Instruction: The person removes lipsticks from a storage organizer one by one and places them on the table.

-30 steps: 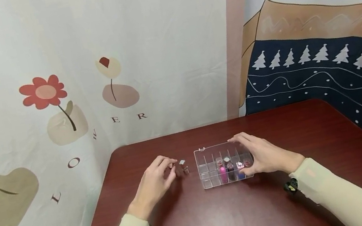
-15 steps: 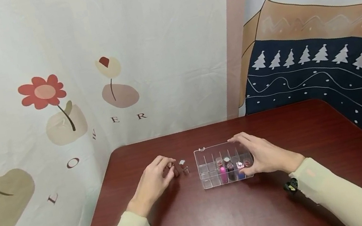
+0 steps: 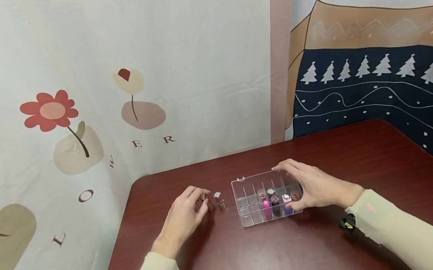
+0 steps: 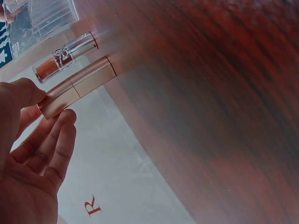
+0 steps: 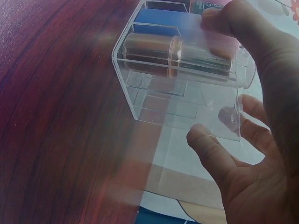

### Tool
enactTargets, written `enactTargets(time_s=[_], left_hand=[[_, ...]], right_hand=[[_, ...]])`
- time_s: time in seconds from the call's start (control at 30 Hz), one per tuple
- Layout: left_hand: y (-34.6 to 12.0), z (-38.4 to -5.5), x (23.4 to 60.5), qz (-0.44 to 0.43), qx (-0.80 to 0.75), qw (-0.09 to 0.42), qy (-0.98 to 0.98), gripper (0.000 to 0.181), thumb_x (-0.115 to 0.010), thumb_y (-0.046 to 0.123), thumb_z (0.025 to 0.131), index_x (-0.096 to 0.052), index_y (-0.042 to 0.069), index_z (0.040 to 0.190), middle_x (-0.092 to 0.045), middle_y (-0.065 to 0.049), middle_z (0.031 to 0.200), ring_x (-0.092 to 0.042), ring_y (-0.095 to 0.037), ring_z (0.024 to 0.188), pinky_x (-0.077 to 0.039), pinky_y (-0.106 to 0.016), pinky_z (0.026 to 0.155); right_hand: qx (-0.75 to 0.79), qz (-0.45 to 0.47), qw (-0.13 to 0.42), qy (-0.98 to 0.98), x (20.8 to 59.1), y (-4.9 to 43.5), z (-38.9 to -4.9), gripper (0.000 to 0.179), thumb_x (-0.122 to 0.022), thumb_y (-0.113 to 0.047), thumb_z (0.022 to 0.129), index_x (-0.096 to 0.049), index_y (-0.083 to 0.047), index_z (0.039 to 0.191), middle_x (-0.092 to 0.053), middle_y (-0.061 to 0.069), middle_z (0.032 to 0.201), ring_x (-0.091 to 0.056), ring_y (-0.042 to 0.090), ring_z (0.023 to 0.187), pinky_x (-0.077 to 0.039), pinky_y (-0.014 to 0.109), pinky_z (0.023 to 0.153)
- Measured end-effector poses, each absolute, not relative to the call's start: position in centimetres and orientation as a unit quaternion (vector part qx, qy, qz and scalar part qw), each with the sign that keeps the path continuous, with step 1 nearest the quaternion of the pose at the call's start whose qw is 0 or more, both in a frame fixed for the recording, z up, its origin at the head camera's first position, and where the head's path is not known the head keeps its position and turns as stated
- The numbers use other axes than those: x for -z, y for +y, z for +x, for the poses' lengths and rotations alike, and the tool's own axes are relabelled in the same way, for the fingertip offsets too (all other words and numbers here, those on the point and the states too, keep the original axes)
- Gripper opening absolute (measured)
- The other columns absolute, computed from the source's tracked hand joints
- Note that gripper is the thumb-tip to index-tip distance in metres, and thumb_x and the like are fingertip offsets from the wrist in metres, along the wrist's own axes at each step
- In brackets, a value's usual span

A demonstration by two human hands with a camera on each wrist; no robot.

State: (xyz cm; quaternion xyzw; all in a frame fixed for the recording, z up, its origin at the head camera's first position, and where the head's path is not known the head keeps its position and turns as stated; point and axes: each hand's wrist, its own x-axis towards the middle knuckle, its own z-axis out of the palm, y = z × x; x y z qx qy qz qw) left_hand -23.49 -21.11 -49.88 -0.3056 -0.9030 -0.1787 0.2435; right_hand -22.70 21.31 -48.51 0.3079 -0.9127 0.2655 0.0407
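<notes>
Between thumb and fingers, my left hand (image 3: pixel 185 215) pinches the top end of a shiny rose-gold lipstick tube (image 4: pixel 77 88), which stands upright on the table. Close beside it stands a clear-capped lipstick tube (image 3: pixel 218 199) with an orange-red part and a silvery base. To the right is a clear compartment organizer (image 3: pixel 247 219), and my right hand (image 3: pixel 319 187) grips it by its right end, thumb at the front and fingers at the back. Several cosmetic tubes sit in its middle and right compartments, among them a pink tube (image 3: pixel 267 211) and a blue one (image 5: pixel 156 22).
The dark red wooden table (image 3: pixel 239 266) carries everything. A pale curtain (image 3: pixel 203 60) with printed flowers hangs behind it, and a navy panel with white trees (image 3: pixel 365 89) borders the right side.
My left hand has shifted slightly left with the rose-gold lipstick, leaving a little more gap to the clear-capped tube. My right hand keeps its grip on the organizer.
</notes>
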Motion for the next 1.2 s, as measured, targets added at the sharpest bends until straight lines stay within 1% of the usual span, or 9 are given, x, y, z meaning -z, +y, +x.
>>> enactTargets(time_s=[0.3,0.43,0.47,0.57,0.67,0.7,0.8,1.0,1.2], left_hand=[[-21.0,-23.2,49.9,-0.287,0.170,0.245,-0.910,0.027,-0.087,0.005,0.099,-0.084,0.012,0.125,-0.079,-0.002,0.118,-0.066,-0.011,0.083,-0.060,-0.028,0.070],[-20.9,-23.1,49.9,-0.287,0.166,0.264,-0.906,0.030,-0.088,0.006,0.097,-0.084,0.012,0.126,-0.079,-0.002,0.119,-0.070,-0.014,0.087,-0.063,-0.032,0.071],[-20.8,-23.0,49.8,-0.288,0.164,0.271,-0.903,0.031,-0.089,0.006,0.097,-0.084,0.012,0.126,-0.079,-0.002,0.119,-0.071,-0.015,0.089,-0.063,-0.033,0.072],[-20.4,-22.9,49.5,-0.299,0.161,0.295,-0.893,0.033,-0.090,0.005,0.094,-0.084,0.012,0.126,-0.080,-0.002,0.118,-0.074,-0.018,0.091,-0.065,-0.038,0.078],[-19.9,-22.7,49.2,-0.310,0.158,0.312,-0.884,0.033,-0.092,0.006,0.093,-0.084,0.013,0.125,-0.080,-0.003,0.120,-0.074,-0.019,0.092,-0.064,-0.041,0.081],[-19.6,-22.6,49.1,-0.315,0.159,0.315,-0.881,0.033,-0.092,0.007,0.094,-0.084,0.013,0.125,-0.080,-0.003,0.120,-0.074,-0.019,0.091,-0.063,-0.042,0.080],[-18.8,-22.2,48.7,-0.324,0.163,0.315,-0.877,0.030,-0.090,0.011,0.096,-0.083,0.013,0.125,-0.080,-0.002,0.122,-0.073,-0.018,0.090,-0.062,-0.041,0.080],[-17.0,-21.8,48.1,-0.348,0.162,0.318,-0.867,0.030,-0.091,0.012,0.096,-0.084,0.013,0.125,-0.081,-0.002,0.122,-0.075,-0.016,0.087,-0.064,-0.042,0.084],[-15.2,-21.4,47.5,-0.364,0.157,0.306,-0.865,0.033,-0.092,0.015,0.095,-0.084,0.014,0.126,-0.081,-0.002,0.121,-0.077,-0.020,0.094,-0.066,-0.041,0.085]], right_hand=[[-0.264,0.311,0.040,-0.912,48.6,21.3,-22.8,0.100,-0.106,-0.039,0.083,-0.055,-0.016,0.166,-0.063,0.012,0.161,-0.075,0.032,0.129,-0.067,0.060,0.111],[-0.273,0.338,0.059,-0.899,48.9,21.4,-23.1,0.097,-0.104,-0.045,0.085,-0.056,-0.017,0.165,-0.064,0.013,0.156,-0.073,0.030,0.125,-0.067,0.062,0.108],[-0.282,0.355,0.068,-0.889,49.5,21.8,-23.6,0.098,-0.103,-0.047,0.086,-0.055,-0.018,0.167,-0.063,0.012,0.157,-0.071,0.028,0.126,-0.068,0.057,0.110],[-0.280,0.367,0.081,-0.883,49.4,21.7,-23.5,0.097,-0.102,-0.049,0.087,-0.055,-0.017,0.166,-0.064,0.011,0.155,-0.070,0.028,0.127,-0.067,0.059,0.110],[-0.268,0.358,0.073,-0.891,49.0,21.5,-23.3,0.099,-0.103,-0.044,0.087,-0.054,-0.012,0.167,-0.063,0.010,0.160,-0.069,0.030,0.136,-0.063,0.061,0.117],[-0.255,0.344,0.065,-0.902,48.2,21.0,-22.7,0.098,-0.105,-0.041,0.086,-0.056,-0.010,0.165,-0.064,0.012,0.160,-0.070,0.034,0.137,-0.062,0.067,0.117],[-0.236,0.327,0.051,-0.914,47.9,20.7,-22.4,0.100,-0.106,-0.036,0.086,-0.055,-0.007,0.166,-0.064,0.012,0.163,-0.069,0.035,0.143,-0.059,0.066,0.121],[-0.217,0.301,0.026,-0.928,47.3,20.3,-22.3,0.101,-0.108,-0.036,0.083,-0.053,-0.011,0.165,-0.066,0.016,0.160,-0.070,0.036,0.139,-0.062,0.064,0.119],[-0.208,0.293,0.011,-0.933,46.9,20.1,-22.3,0.104,-0.109,-0.034,0.082,-0.053,-0.009,0.166,-0.066,0.019,0.159,-0.072,0.038,0.136,-0.063,0.065,0.117]])
